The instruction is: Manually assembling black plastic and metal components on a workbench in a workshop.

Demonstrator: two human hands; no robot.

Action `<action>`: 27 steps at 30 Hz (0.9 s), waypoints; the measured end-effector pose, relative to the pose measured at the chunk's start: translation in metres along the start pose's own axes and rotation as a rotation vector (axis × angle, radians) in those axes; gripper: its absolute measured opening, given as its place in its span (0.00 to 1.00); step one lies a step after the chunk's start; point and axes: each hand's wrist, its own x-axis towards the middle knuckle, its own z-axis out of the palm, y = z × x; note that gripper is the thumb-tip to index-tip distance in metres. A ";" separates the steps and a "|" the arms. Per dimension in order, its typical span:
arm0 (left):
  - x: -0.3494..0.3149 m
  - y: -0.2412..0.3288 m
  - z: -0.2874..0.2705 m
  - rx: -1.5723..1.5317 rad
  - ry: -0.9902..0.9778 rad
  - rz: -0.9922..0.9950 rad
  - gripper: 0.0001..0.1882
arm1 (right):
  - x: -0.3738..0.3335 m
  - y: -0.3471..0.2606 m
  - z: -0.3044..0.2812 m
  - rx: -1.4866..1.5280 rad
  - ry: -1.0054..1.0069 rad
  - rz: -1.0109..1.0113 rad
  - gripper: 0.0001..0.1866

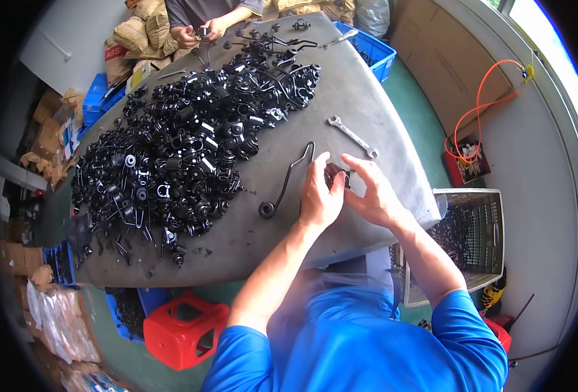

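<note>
At the near right part of the grey table, my left hand (321,196) has its fingers closed around a small dark metal part (331,175), mostly hidden by the fingers. Close beside it my right hand (374,196) curves toward the part, thumb and fingers apart. Just left of my hands lies a bent black rod (291,176) with a round black bushing (267,210) at its near end. A silver open-ended wrench (353,137) rests on the table beyond my right hand.
A large heap of black clamps and bent rods (178,150) covers the table's left and middle. Across the table (263,245), a co-worker's hands (200,34) hold a black part. A grey crate (491,242) stands at right, a red stool (184,330) at lower left, a blue bin (383,64) far right.
</note>
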 end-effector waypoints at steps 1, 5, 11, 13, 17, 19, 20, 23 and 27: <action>0.000 0.000 -0.002 -0.035 -0.006 0.003 0.25 | 0.002 -0.002 0.004 0.001 0.000 0.001 0.27; -0.003 0.005 -0.015 -0.169 -0.120 0.019 0.29 | 0.007 -0.002 0.008 0.122 -0.111 -0.006 0.27; 0.016 0.011 -0.084 0.312 -0.080 0.153 0.26 | -0.021 -0.004 0.012 -0.206 -0.225 -0.075 0.19; 0.003 -0.014 -0.090 0.395 -0.097 -0.011 0.22 | -0.013 -0.008 0.010 -0.051 -0.239 0.074 0.19; -0.028 -0.014 -0.078 0.239 -0.082 -0.230 0.18 | 0.000 -0.013 0.006 0.356 -0.234 0.456 0.18; -0.034 0.001 -0.072 0.129 -0.135 -0.264 0.19 | 0.000 -0.010 0.010 0.516 -0.189 0.413 0.18; -0.035 0.011 -0.072 0.080 -0.204 -0.330 0.21 | 0.001 -0.011 0.010 0.492 -0.185 0.341 0.18; -0.026 0.032 -0.082 -0.002 -0.150 -0.025 0.23 | 0.008 -0.020 0.002 0.631 -0.278 0.384 0.18; -0.007 0.034 -0.089 -0.176 -0.290 0.061 0.20 | 0.021 -0.028 -0.010 0.765 -0.534 0.538 0.21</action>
